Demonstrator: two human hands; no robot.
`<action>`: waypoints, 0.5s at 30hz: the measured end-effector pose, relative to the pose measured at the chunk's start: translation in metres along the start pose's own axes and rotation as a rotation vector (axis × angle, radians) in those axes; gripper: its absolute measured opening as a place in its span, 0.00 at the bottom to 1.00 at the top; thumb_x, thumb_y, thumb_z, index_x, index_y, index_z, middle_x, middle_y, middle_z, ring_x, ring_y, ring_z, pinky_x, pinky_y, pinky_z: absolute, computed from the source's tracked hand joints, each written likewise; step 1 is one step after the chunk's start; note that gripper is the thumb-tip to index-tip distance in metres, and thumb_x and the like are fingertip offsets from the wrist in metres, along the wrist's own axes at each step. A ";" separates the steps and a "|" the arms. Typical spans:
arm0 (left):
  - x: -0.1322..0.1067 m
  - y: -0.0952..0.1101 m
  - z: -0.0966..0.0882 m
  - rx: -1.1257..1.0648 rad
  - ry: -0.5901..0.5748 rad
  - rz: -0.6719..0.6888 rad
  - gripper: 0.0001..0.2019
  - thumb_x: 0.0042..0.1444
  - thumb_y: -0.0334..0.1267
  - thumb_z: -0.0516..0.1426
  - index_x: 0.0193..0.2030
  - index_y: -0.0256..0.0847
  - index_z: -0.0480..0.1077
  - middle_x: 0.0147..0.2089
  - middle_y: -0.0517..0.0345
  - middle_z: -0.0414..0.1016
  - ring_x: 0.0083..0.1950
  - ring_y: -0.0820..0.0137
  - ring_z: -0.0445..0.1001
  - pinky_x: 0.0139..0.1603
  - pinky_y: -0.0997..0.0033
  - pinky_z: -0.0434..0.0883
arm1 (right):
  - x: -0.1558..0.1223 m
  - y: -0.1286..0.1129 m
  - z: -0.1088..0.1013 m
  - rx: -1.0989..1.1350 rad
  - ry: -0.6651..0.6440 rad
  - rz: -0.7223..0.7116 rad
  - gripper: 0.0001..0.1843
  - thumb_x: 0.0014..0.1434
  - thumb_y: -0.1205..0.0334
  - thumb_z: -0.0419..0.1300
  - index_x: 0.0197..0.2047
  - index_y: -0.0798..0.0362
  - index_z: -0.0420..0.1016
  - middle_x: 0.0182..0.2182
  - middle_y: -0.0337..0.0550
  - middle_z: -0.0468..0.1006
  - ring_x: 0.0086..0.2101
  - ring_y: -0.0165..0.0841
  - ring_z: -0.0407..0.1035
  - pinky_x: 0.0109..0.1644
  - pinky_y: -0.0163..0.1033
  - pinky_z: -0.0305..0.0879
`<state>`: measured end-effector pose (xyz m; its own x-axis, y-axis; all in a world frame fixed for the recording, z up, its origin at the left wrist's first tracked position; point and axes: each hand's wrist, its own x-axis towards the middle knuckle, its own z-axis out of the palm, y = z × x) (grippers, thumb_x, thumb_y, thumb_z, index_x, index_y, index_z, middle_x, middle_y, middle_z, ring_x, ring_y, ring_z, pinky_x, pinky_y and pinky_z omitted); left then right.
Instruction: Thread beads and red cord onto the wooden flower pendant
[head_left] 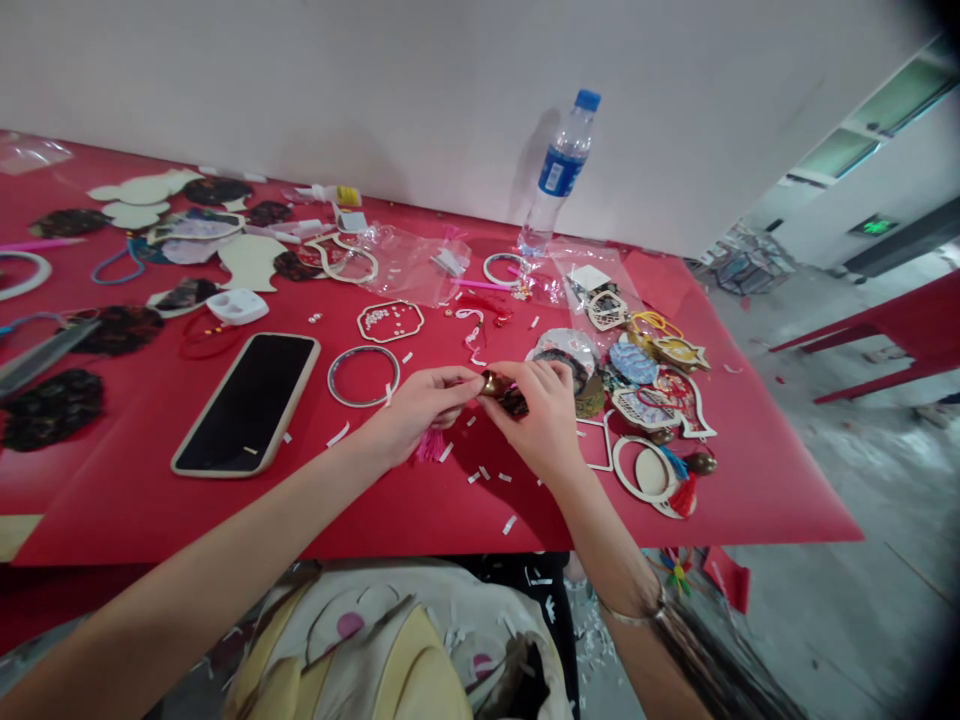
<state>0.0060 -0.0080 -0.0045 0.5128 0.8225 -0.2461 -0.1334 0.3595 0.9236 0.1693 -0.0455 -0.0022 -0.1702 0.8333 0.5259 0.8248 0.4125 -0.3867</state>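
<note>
My left hand point(424, 408) and my right hand point(541, 408) meet above the red table, fingers closed. Pinched between their fingertips is a small brass-coloured bell point(492, 383). A dark patterned piece point(515, 402) shows under my right fingers, partly hidden. Below my left hand hangs a pink tassel point(430, 446); where it attaches is covered by the hand. Left of my left hand lies a silvery ring point(331, 375). Beside my right hand is a pile of flat decorated pieces, with a blue patterned disc point(634, 361) among them.
A phone point(247, 400) lies at left on the red table point(150, 520). A water bottle point(556, 175) stands by the wall. Plastic bags point(412, 262), wooden cut-outs point(250, 262), a cream-coloured ring point(619, 470) and white paper scraps are scattered about. The table's right edge borders open floor.
</note>
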 end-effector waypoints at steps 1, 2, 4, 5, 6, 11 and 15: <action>0.000 0.001 0.000 0.046 0.004 0.013 0.13 0.48 0.45 0.63 0.32 0.36 0.71 0.19 0.68 0.55 0.17 0.84 0.46 0.18 0.78 0.43 | 0.000 0.000 -0.001 0.005 -0.004 -0.002 0.11 0.58 0.58 0.60 0.44 0.49 0.68 0.35 0.39 0.77 0.38 0.35 0.68 0.51 0.44 0.53; -0.001 0.002 -0.001 0.097 0.001 0.025 0.13 0.49 0.45 0.62 0.32 0.36 0.71 0.18 0.68 0.54 0.17 0.83 0.47 0.18 0.78 0.43 | -0.001 0.000 -0.002 0.009 -0.009 -0.009 0.11 0.57 0.58 0.60 0.44 0.49 0.68 0.35 0.39 0.77 0.38 0.35 0.68 0.51 0.44 0.53; -0.002 0.006 -0.002 0.178 -0.024 0.041 0.12 0.50 0.45 0.61 0.31 0.36 0.70 0.18 0.69 0.53 0.18 0.82 0.48 0.18 0.78 0.44 | -0.001 0.000 -0.003 0.014 -0.020 -0.032 0.11 0.57 0.58 0.60 0.43 0.49 0.68 0.35 0.39 0.77 0.38 0.35 0.68 0.51 0.44 0.53; -0.003 0.007 -0.002 0.192 -0.046 0.042 0.12 0.51 0.44 0.61 0.31 0.37 0.69 0.18 0.69 0.52 0.18 0.82 0.48 0.19 0.78 0.44 | -0.001 0.000 -0.003 0.014 -0.023 -0.044 0.10 0.57 0.58 0.60 0.43 0.49 0.68 0.35 0.38 0.77 0.38 0.35 0.68 0.51 0.44 0.53; -0.004 0.008 -0.002 0.185 -0.069 0.039 0.11 0.52 0.44 0.60 0.32 0.37 0.68 0.19 0.68 0.52 0.18 0.82 0.49 0.19 0.78 0.44 | -0.001 0.000 -0.004 0.013 -0.024 -0.052 0.10 0.57 0.58 0.60 0.43 0.49 0.68 0.35 0.38 0.77 0.38 0.35 0.67 0.51 0.45 0.53; -0.005 0.008 0.000 0.056 -0.131 0.033 0.12 0.55 0.43 0.57 0.30 0.39 0.61 0.21 0.68 0.51 0.19 0.82 0.49 0.19 0.80 0.47 | -0.001 0.000 -0.004 0.019 -0.023 -0.051 0.09 0.56 0.59 0.60 0.41 0.49 0.68 0.34 0.39 0.77 0.37 0.35 0.68 0.51 0.45 0.53; -0.004 0.008 -0.002 0.100 -0.057 0.148 0.11 0.55 0.44 0.56 0.31 0.40 0.59 0.21 0.69 0.51 0.18 0.81 0.47 0.19 0.79 0.46 | -0.003 0.001 -0.008 0.088 0.047 -0.033 0.10 0.57 0.59 0.59 0.44 0.48 0.67 0.36 0.40 0.76 0.38 0.35 0.69 0.50 0.45 0.56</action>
<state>0.0009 -0.0072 0.0030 0.5418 0.8356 -0.0907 -0.1276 0.1884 0.9738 0.1751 -0.0503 0.0023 -0.1693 0.8015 0.5735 0.7686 0.4716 -0.4323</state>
